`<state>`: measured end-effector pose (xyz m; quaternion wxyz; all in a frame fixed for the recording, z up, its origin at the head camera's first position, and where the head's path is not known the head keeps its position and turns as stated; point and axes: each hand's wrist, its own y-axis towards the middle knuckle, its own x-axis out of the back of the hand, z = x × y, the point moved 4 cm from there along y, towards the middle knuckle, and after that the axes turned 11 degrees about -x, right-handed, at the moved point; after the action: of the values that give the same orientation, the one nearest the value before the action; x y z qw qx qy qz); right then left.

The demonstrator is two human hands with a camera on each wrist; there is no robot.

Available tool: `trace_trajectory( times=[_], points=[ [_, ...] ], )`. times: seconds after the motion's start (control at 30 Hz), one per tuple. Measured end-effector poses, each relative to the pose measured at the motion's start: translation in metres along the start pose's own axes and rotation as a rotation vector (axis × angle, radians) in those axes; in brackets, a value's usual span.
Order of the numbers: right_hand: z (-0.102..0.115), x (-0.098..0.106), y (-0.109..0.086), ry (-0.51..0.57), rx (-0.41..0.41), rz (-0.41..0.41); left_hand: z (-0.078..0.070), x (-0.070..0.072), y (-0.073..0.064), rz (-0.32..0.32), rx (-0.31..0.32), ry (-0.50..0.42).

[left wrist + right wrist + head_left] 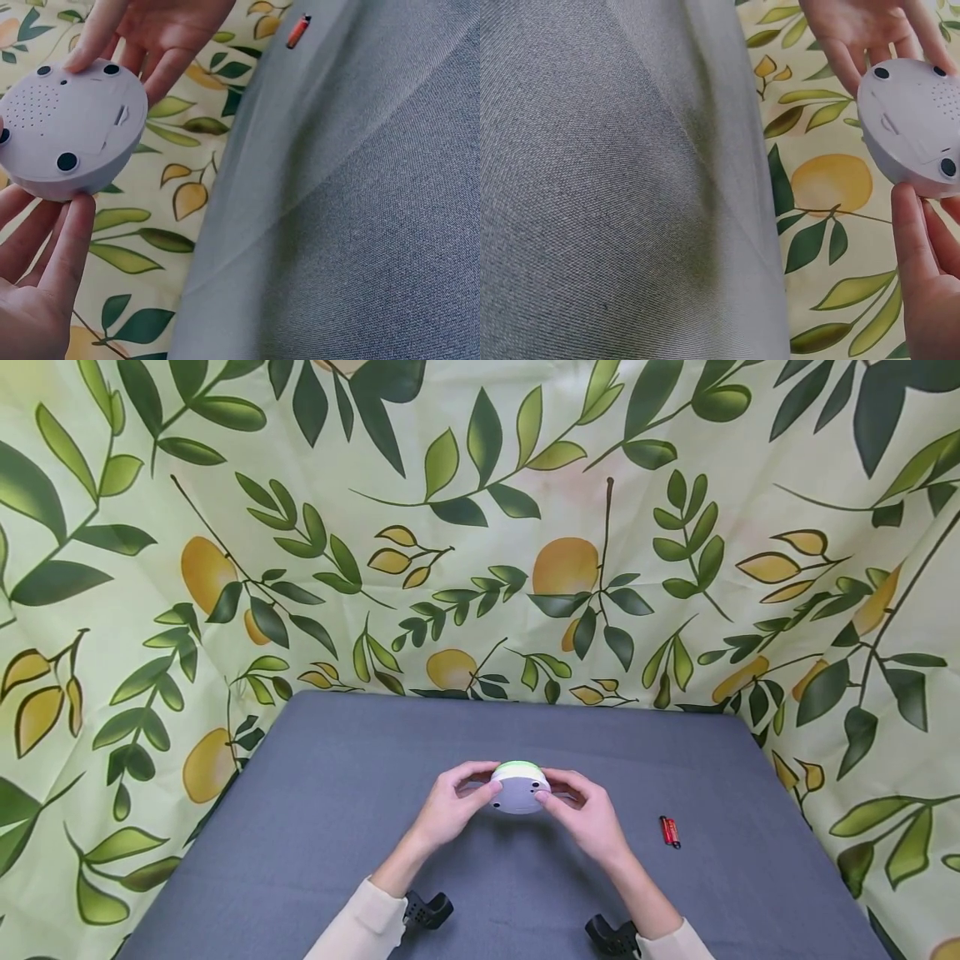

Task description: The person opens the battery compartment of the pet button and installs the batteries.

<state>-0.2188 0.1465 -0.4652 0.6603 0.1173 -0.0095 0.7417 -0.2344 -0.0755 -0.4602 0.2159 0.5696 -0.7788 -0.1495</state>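
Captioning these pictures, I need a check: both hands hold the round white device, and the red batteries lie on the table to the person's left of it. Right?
Not quite: the red batteries lie on the table to the person's right, as the head view shows. The left hand and right hand do both hold the round white device.

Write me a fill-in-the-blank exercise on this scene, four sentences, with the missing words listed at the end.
1. The left hand and right hand hold the round device, whose feet are coloured ____.
2. In the head view, the batteries lie to the ____ of both hands.
3. Those batteries are mainly ____ in colour.
4. Behind the table, the printed backdrop shows many green ____.

Missing words: black; right; red; leaves.
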Motion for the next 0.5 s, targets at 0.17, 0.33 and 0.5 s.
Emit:
trace_trajectory(
  times=[0.17, 0.33, 0.5],
  points=[
    [0.0, -0.001, -0.001, -0.019, 0.019, 0.022, 0.001, -0.001, 0.002, -0.018, 0.012, 0.036],
    [0.0, -0.004, -0.003, -0.045, 0.06, 0.046, -0.009, 0.0, 0.004, -0.016, 0.043, 0.074],
    [0.001, -0.006, -0.004, -0.046, 0.104, 0.084, -0.003, 0.002, 0.003, -0.034, 0.056, 0.065]
  ],
)
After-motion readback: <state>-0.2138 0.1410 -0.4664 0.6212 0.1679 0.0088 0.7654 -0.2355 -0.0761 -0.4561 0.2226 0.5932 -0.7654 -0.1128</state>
